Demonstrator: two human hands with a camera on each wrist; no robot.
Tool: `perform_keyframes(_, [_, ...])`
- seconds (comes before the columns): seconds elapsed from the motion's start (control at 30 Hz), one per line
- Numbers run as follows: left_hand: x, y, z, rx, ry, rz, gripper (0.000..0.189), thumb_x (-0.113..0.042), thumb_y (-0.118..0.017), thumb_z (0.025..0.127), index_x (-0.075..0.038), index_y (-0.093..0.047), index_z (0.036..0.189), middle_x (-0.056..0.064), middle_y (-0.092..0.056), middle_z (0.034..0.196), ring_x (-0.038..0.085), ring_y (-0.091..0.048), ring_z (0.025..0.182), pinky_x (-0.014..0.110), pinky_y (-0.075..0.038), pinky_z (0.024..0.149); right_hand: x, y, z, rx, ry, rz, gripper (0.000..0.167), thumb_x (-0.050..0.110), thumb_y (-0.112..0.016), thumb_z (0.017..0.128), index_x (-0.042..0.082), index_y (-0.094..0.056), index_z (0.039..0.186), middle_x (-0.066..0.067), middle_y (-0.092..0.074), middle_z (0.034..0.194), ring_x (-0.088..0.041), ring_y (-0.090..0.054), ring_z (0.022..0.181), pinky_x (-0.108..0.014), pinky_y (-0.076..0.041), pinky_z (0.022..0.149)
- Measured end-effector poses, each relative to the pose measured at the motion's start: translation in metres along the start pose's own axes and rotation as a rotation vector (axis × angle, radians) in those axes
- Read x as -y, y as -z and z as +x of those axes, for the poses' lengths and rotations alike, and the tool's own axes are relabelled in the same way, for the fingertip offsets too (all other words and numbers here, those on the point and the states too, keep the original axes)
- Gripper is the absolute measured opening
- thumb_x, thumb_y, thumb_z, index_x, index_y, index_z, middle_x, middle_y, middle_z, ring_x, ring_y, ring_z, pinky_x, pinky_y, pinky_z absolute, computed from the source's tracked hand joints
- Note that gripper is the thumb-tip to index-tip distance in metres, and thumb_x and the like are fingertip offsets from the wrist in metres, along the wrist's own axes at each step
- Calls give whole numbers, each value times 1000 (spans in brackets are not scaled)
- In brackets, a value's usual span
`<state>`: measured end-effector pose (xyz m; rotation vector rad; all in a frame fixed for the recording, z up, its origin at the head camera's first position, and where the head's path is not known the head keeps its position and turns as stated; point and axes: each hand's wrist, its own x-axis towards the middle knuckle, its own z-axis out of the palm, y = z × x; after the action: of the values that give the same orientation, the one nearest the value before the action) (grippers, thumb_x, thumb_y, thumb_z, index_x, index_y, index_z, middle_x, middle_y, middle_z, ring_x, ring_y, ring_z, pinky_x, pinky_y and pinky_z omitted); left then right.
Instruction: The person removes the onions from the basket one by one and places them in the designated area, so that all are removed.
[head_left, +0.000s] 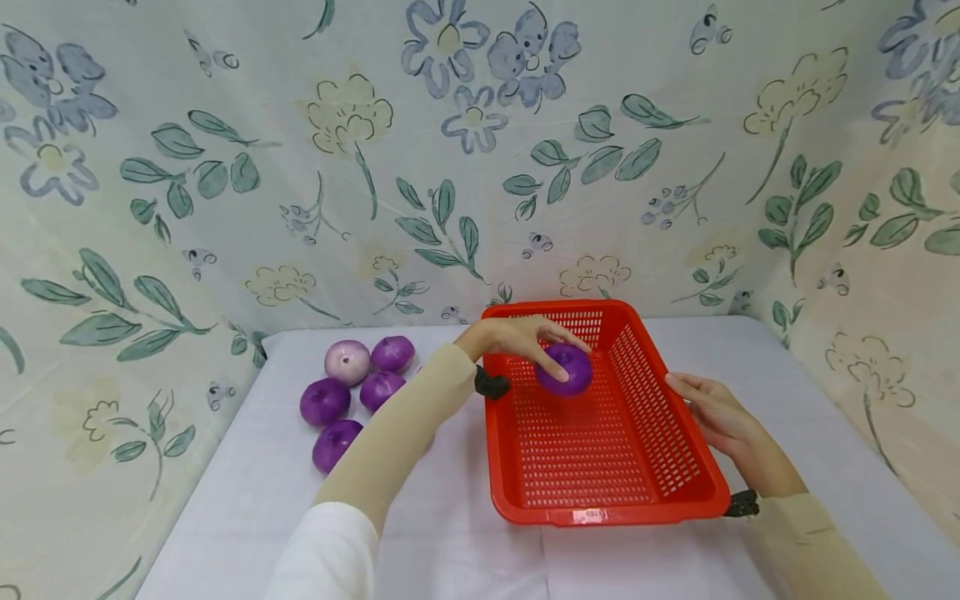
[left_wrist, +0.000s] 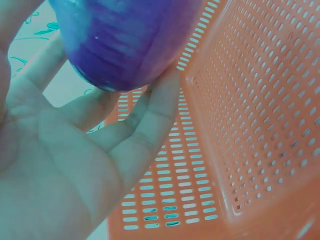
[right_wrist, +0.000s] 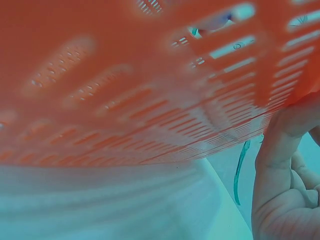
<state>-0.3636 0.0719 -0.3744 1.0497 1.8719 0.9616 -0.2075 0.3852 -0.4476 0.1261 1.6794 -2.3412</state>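
My left hand (head_left: pixel 531 337) grips a purple onion (head_left: pixel 576 371) from above, inside the far left part of a red plastic basket (head_left: pixel 592 515). In the left wrist view, the fingers and thumb wrap round the onion (left_wrist: pixel 130 45), with the perforated basket wall (left_wrist: pixel 260 100) beside it. My right hand (head_left: pixel 716 410) holds the basket's right rim. The right wrist view has its curled fingers (right_wrist: pixel 280 145) at the basket's slotted side (right_wrist: pixel 150 110); their tips are partly hidden there. Apart from the held onion, the basket floor (head_left: pixel 577 467) shows bare.
Several onions lie in a group left of the basket, among them a dark purple one (head_left: pixel 325 402) and a paler one (head_left: pixel 347 362). My left forearm partly covers that group. A white cloth (head_left: pixel 225 508) covers the table, and a floral curtain (head_left: pixel 450 167) hangs behind.
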Motion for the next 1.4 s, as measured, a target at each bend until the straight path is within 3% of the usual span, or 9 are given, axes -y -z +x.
perform_keyframes(0.8, [-12,-16,-37,-265,40,-59,56,-31,-83,82,-28,-64,135,-10,-61,127,19,-52,119,34,-55,86,-2,0,0,21,-8,36,28,20,-47,107,16,-75,104,-3,-73,98,-17,-71,82,-33,-60,73])
perform_keyframes(0.97, [-11,-19,-51,-309,50,-55,58,-35,-84,81,-32,-64,135,-9,-60,129,21,-52,122,35,-54,88,-1,-2,1,10,-15,37,26,21,-49,106,17,-75,105,-3,-73,99,-17,-71,83,-34,-60,74])
perform_keyframes(1.13, [-8,-20,-66,-347,51,-80,61,-35,-84,81,-28,-62,138,-3,-58,134,27,-48,126,36,-55,87,0,-2,1,1,-19,30,26,21,-50,106,17,-76,104,-3,-73,98,-17,-71,84,-34,-60,75])
perform_keyframes(1.4, [-5,-20,-94,-414,107,-87,62,-37,-84,80,-31,-62,137,3,-51,144,29,-48,129,39,-56,88,1,0,0,-16,-41,46,26,21,-50,106,18,-76,105,-3,-73,100,-18,-71,85,-36,-60,76])
